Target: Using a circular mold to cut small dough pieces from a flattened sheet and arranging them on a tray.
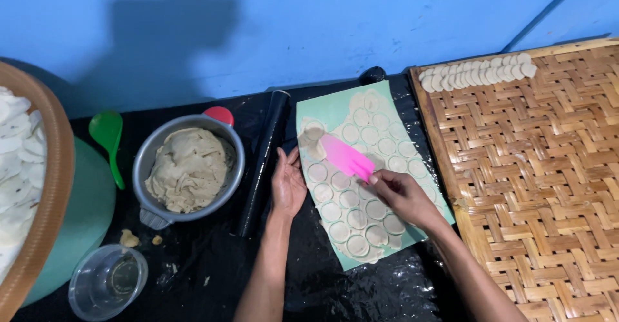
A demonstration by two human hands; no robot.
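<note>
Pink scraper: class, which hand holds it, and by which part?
The right hand grips the pink scraper at its near end; the left hand holds nothing.

Dough bowl point(188, 170) left of rolling pin point(263, 161); cutting mat point(335, 112) right of it; woven tray point(548, 167) rightmost.

Pink scraper point(347, 157) over cut dough sheet point(361, 186)

Place: a small home-style food-making spot, set low against a blue painted wall point(361, 19).
Evidence: dough is kept in a metal bowl point(188, 167); cut rounds are laid on a woven bamboo tray point(535, 167); the surface point(213, 264) is covered with black plastic sheet.
</note>
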